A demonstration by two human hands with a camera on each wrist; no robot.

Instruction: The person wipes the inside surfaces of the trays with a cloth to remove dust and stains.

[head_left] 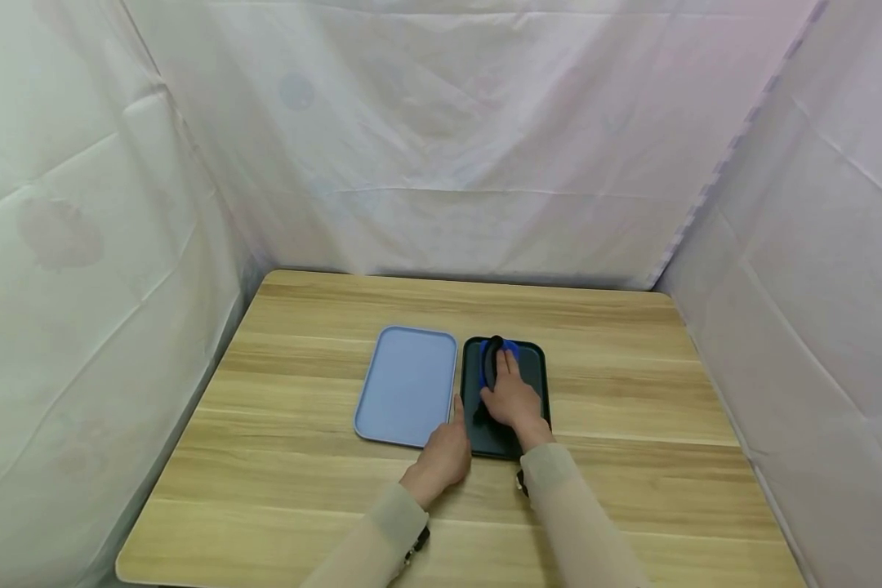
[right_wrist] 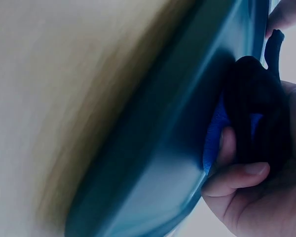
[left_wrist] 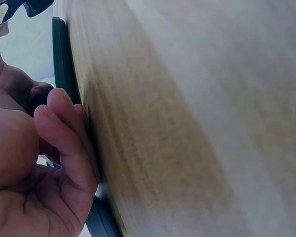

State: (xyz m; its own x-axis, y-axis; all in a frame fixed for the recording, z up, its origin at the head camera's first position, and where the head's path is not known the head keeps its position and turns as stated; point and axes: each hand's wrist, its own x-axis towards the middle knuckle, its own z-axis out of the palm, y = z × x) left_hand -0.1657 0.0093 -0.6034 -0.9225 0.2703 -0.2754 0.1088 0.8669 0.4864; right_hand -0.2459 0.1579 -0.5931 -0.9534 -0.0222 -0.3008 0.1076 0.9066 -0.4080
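Observation:
A dark green tray [head_left: 532, 371] lies on the wooden table. On it is a blue thing [head_left: 514, 346] with a curved black handle [head_left: 490, 363]; its exact kind is hard to tell. My right hand [head_left: 514, 400] grips it; in the right wrist view the fingers [right_wrist: 237, 180] curl beside the black part, with blue showing underneath. My left hand [head_left: 444, 449] is at the near left corner of the dark tray, its index finger reaching forward along the tray's left edge. In the left wrist view the other fingers [left_wrist: 71, 143] are loosely bent, low by the table.
A light blue tray [head_left: 407, 384] lies just left of the dark one, with a narrow gap between them. Pale cloth curtains [head_left: 441, 147] hang behind the table [head_left: 632, 490] and on both sides.

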